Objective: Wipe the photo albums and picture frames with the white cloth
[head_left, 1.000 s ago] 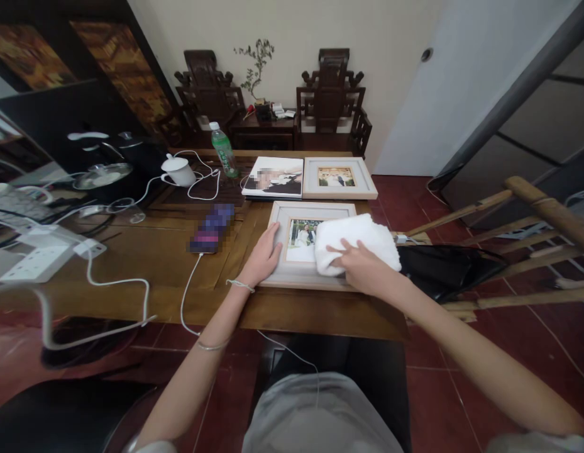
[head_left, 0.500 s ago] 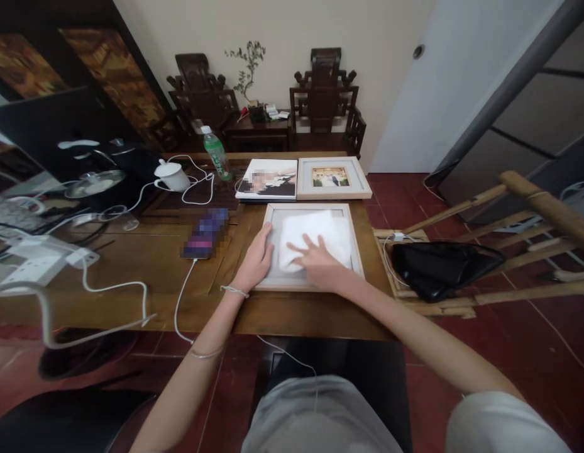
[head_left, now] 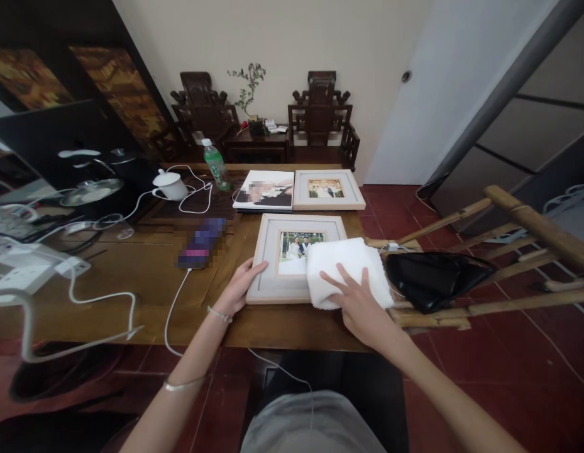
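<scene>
A light wooden picture frame (head_left: 258, 286) with a photo of two people lies flat on the table. My left hand (head_left: 238, 286) grips its left edge, thumb on the top face. A folded white towel (head_left: 352, 258) covers the frame's right part and hangs past its right edge. My right hand (head_left: 360, 308) holds this towel from above, fingers spread over it, the palm side hidden.
Behind lie a second framed photo (head_left: 352, 200) and a white-edged photo book (head_left: 268, 182). Left are a phone (head_left: 202, 242), a green bottle (head_left: 217, 167), a lidded white cup (head_left: 171, 185), cables and a power strip (head_left: 21, 264). A bamboo chair (head_left: 532, 233) holding a black bag (head_left: 437, 280) stands right.
My right hand has moved the towel right and towards me, uncovering the photo. My left hand has slid nearer along the frame's left edge. The view has tilted slightly upwards.
</scene>
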Available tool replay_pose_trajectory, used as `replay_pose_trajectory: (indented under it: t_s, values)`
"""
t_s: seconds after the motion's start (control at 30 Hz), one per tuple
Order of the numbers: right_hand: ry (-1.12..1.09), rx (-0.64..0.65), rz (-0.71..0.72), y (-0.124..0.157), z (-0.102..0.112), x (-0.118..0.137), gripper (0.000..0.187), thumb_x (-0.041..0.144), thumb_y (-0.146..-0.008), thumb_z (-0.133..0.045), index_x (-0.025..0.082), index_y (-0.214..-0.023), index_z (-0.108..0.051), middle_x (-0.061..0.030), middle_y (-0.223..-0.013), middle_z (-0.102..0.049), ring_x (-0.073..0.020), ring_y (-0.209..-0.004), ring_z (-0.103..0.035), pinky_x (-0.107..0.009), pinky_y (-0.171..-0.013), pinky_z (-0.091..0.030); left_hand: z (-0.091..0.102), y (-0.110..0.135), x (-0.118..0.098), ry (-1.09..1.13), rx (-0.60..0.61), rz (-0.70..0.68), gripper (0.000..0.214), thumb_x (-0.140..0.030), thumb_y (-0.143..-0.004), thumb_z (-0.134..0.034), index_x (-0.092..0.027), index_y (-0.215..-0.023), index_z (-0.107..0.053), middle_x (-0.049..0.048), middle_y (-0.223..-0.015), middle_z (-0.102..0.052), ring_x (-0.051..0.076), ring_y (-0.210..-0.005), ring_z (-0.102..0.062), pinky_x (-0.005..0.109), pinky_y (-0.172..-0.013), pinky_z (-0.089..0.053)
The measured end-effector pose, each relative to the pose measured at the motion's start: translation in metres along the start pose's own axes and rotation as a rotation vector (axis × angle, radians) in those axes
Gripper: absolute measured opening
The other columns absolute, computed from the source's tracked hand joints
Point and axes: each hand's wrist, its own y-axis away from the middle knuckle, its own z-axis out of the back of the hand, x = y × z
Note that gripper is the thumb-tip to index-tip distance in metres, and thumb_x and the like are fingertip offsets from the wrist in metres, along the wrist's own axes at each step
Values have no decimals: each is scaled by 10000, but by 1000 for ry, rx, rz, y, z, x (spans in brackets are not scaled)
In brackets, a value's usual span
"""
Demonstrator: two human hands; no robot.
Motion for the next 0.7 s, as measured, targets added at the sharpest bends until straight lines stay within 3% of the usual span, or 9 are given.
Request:
replay_pose_trajectory:
  t_s: [0.07, 0.23, 0.37, 0.43, 0.53, 0.6, 0.7]
  values:
    - [-15, -20, 20, 1, 0, 1, 625, -91, -590, -333, 215, -1014, -675, -39, -1481, -366, -358, -1407, -135, -797, -990, -72, 0, 12, -2, 49, 5, 78, 307, -358, -727, -731, -161, -947, -648, 98, -902, -727, 216, -818, -700, 251, -633, -552]
    - [-107, -115, 25, 13, 5, -17, 616, -81, -608, -316, 219, -1031, -650, -36, -1481, -364, -286, -1416, -144, -731, -1041, -136, 5, 33, 3, 109, -105, 40, 312, -367, -709, -753, -137, -905, -677, 68, -816, -737, 190, -733, -702, 199, -537, -522]
    - [-148, -280, 10, 30, 4, -49, 500, -61, -626, -327, 186, -930, -637, -84, -1475, -370, -251, -1417, -148, -663, -1074, -203, 28, 52, -3, 158, -164, 104, 178, -245, -752, -717, -133, -887, -693, 66, -806, -742, 187, -691, -708, 203, -503, -542]
    - [-153, -311, 34, 37, 1, -57, 457, -61, -635, -332, 181, -881, -632, -97, -1477, -362, -240, -1416, -149, -637, -1084, -224, 43, 61, -15, 179, -254, 156, 105, -179, -810, -638, -148, -896, -692, 50, -789, -746, 179, -655, -710, 205, -473, -549]
    - [-168, -270, 71, 37, -5, -51, 456, -67, -641, -350, 193, -863, -651, -75, -1478, -361, -244, -1417, -129, -637, -1100, -187, 52, 69, -43, 225, -326, 208, 188, -180, -904, -495, -187, -921, -683, 13, -745, -749, 185, -651, -719, 222, -456, -568]
    - [-243, -201, 92, 29, -6, -40, 486, -59, -658, -375, 206, -934, -675, -67, -1465, -383, -257, -1412, -143, -646, -1106, -133, 48, 68, -63, 232, -328, 174, 276, -192, -951, -400, -183, -947, -676, -2, -720, -748, 183, -678, -724, 211, -432, -565]
    - [-589, -83, 80, 10, 6, -31, 393, 55, -772, -467, 244, -1042, -681, -76, -1340, -547, -267, -1341, -354, -619, -1102, -189, 31, 52, -89, 221, -282, 83, 289, -196, -969, -378, -152, -998, -661, -12, -672, -738, 167, -719, -726, 194, -503, -588]
